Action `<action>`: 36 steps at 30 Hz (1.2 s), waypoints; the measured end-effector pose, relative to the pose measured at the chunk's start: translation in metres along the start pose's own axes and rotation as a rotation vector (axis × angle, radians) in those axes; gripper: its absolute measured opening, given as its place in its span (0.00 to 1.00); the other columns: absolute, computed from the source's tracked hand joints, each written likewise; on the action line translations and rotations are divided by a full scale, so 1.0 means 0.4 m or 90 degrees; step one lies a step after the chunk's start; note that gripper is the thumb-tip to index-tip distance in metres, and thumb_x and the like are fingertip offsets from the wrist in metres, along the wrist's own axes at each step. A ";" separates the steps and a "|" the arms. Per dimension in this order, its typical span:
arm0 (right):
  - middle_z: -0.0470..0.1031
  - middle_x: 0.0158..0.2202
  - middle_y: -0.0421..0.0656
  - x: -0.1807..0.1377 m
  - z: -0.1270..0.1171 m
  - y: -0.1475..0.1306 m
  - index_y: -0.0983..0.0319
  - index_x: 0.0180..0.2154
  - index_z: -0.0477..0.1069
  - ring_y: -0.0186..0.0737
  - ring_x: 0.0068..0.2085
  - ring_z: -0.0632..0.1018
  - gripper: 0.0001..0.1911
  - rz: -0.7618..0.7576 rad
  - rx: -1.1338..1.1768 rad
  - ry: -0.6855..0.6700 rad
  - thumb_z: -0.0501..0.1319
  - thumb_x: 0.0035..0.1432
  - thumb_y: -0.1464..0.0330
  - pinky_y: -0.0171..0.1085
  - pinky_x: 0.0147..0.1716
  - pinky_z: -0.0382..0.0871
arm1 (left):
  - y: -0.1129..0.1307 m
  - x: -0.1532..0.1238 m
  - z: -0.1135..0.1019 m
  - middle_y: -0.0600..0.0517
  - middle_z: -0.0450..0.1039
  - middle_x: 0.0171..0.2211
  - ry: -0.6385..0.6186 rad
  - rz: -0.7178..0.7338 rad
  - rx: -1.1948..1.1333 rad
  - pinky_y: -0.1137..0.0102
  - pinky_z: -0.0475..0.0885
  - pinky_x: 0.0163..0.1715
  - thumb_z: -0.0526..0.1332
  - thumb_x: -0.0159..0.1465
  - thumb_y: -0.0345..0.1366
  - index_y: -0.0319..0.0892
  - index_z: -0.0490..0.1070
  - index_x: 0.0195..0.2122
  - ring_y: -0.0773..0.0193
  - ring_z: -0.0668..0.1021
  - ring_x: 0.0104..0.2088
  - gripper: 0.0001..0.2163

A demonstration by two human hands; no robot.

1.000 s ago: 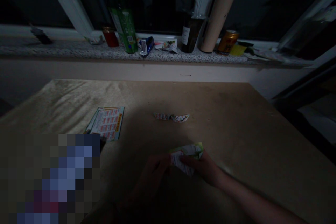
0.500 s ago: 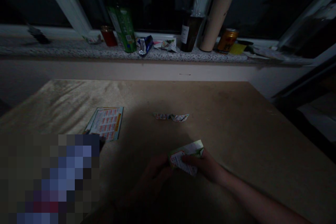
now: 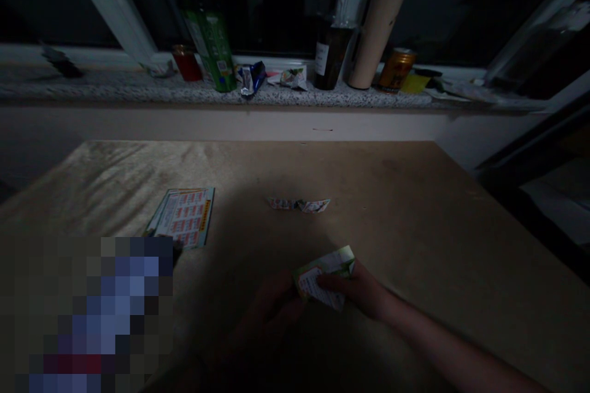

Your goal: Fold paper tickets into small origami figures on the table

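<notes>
A folded printed paper card (image 3: 325, 279), white with green edges and small text, is held low over the near part of the table. My right hand (image 3: 362, 291) is closed on its right side, thumb lying across the printed face. At the card's left edge my left hand (image 3: 276, 302) pinches it, in deep shadow, so the fingers show only dimly. Beyond both hands a narrow twisted paper strip (image 3: 299, 204) with coloured print lies on the table. To the left lies a small stack of printed cards (image 3: 191, 215) with red-and-white blocks.
The brown table (image 3: 391, 196) meets a wall below a granite sill (image 3: 276, 98). On the sill stand a green bottle (image 3: 219, 52), a dark cup with a straw (image 3: 328, 58), a tall beige tumbler (image 3: 380, 24) and an orange can (image 3: 396, 70). A pixelated patch covers the lower left.
Both hands keep their grip on the card, which stays almost in place. The whole view has shifted very slightly.
</notes>
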State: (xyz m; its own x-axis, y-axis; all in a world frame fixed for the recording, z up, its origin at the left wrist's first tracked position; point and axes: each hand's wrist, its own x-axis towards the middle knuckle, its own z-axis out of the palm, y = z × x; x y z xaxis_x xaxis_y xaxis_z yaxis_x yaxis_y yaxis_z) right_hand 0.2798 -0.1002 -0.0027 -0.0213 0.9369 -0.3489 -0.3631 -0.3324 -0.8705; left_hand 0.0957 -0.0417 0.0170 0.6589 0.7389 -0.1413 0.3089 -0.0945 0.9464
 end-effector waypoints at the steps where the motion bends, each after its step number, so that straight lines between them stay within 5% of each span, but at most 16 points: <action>1: 0.76 0.28 0.41 0.000 0.000 -0.001 0.63 0.29 0.75 0.37 0.28 0.75 0.17 0.002 0.003 -0.003 0.70 0.40 0.57 0.36 0.32 0.69 | 0.002 0.001 0.000 0.50 0.75 0.39 -0.011 0.015 0.003 0.69 0.67 0.43 0.56 0.59 0.40 0.44 0.75 0.43 0.56 0.73 0.41 0.14; 6: 0.77 0.28 0.41 0.000 -0.004 -0.006 0.63 0.30 0.76 0.37 0.29 0.76 0.18 0.008 0.012 -0.014 0.71 0.39 0.57 0.36 0.33 0.68 | 0.000 0.015 -0.003 0.50 0.73 0.30 -0.096 0.123 0.037 0.72 0.67 0.32 0.54 0.62 0.38 0.41 0.73 0.40 0.62 0.73 0.30 0.12; 17: 0.76 0.26 0.39 -0.005 0.000 -0.015 0.62 0.28 0.76 0.35 0.28 0.75 0.19 0.018 -0.014 -0.038 0.71 0.37 0.55 0.35 0.32 0.69 | -0.010 0.030 -0.001 0.54 0.68 0.25 -0.096 0.194 0.065 0.76 0.64 0.27 0.54 0.63 0.39 0.41 0.70 0.29 0.66 0.70 0.26 0.10; 26: 0.75 0.27 0.38 -0.009 0.002 -0.012 0.62 0.29 0.76 0.35 0.28 0.74 0.18 -0.007 -0.056 -0.045 0.69 0.42 0.55 0.36 0.33 0.69 | 0.023 0.026 0.005 0.56 0.64 0.22 -0.091 0.051 0.077 0.75 0.62 0.25 0.52 0.61 0.43 0.41 0.68 0.23 0.67 0.67 0.23 0.14; 32: 0.77 0.31 0.40 -0.007 0.002 0.000 0.60 0.34 0.77 0.37 0.32 0.75 0.17 -0.038 -0.082 -0.056 0.65 0.48 0.54 0.36 0.36 0.69 | 0.017 0.020 0.018 0.57 0.60 0.19 -0.003 -0.089 0.100 0.74 0.61 0.24 0.51 0.62 0.48 0.43 0.61 0.18 0.66 0.65 0.23 0.19; 36: 0.77 0.32 0.40 -0.007 0.004 0.005 0.60 0.35 0.77 0.36 0.33 0.75 0.15 -0.054 -0.096 -0.046 0.64 0.51 0.56 0.36 0.37 0.69 | 0.022 0.021 0.023 0.57 0.59 0.20 0.012 -0.100 0.067 0.74 0.60 0.25 0.50 0.62 0.50 0.43 0.61 0.19 0.65 0.65 0.24 0.20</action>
State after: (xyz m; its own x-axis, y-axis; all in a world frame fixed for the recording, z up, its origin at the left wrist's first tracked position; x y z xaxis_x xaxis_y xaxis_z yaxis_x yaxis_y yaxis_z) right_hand 0.2777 -0.1033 -0.0029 -0.0656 0.9659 -0.2504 -0.2222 -0.2587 -0.9401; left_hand 0.1102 -0.0427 0.0215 0.5838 0.7626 -0.2786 0.4779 -0.0454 0.8772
